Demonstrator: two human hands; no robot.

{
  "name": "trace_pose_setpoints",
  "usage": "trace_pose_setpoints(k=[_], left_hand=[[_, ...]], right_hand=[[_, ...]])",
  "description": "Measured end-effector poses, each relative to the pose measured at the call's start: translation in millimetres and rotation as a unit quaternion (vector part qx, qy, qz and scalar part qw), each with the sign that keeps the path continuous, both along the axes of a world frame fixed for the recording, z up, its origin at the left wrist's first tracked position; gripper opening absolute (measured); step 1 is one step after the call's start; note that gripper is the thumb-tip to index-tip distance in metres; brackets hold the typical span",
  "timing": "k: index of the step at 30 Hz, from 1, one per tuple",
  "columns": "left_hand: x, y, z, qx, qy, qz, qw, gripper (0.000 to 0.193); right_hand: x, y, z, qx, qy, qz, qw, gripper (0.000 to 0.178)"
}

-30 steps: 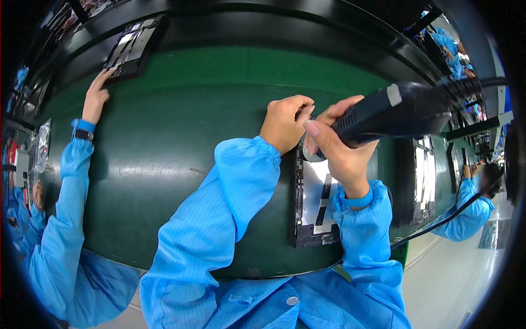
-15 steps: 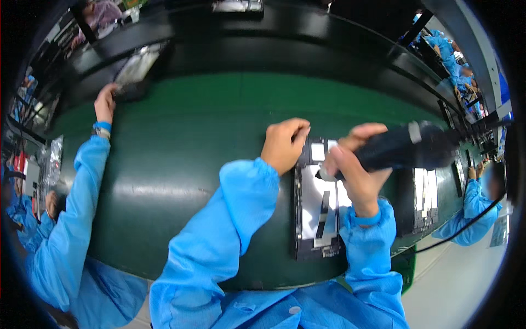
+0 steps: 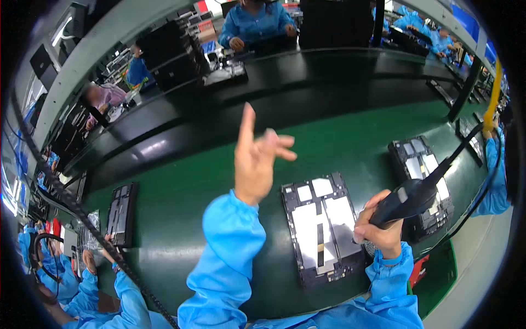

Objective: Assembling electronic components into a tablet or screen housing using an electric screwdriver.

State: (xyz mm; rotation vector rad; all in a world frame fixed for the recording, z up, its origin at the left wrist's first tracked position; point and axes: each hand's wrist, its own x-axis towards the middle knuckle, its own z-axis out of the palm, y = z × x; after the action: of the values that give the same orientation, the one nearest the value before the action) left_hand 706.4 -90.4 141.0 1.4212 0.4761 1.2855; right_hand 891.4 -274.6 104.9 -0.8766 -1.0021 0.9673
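Right hand (image 3: 378,227) is wrapped tight around the black power screwdriver (image 3: 416,194), tip just right of the open tablet chassis (image 3: 323,227). The chassis's long axis runs away from the fingers. Left hand (image 3: 257,159) is raised above it, fingers spread, holding nothing; right is nearer.

Second panel (image 3: 421,186) (rightward) lies on green belt (image 3: 181,214).

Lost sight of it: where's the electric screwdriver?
In the right hand, at the head view's right, the electric screwdriver sits beside the open tablet on the green belt.
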Motion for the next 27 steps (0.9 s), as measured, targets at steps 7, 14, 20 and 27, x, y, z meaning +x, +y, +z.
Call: trace_pose_setpoints(k=[7,14,20,27], left_hand=[[37,-56,5,0.139,0.281,0.012,0.949,0.028],[27,-195,-42,0.31,0.373,-0.139,0.863,0.041],[27,-187,-59,0.389,0.368,-0.094,0.839,0.049],[34,-97,-48,0.407,0.489,0.036,0.771,0.041]], right_hand=[[44,0,5,0.017,0.08,0.05,0.995,0.055],[65,-21,38,-0.044,0.118,0.103,0.987,0.059],[66,-31,53,-0.053,0.151,0.147,0.976,0.058],[59,-29,56,-0.099,0.089,0.072,0.989,0.048]])
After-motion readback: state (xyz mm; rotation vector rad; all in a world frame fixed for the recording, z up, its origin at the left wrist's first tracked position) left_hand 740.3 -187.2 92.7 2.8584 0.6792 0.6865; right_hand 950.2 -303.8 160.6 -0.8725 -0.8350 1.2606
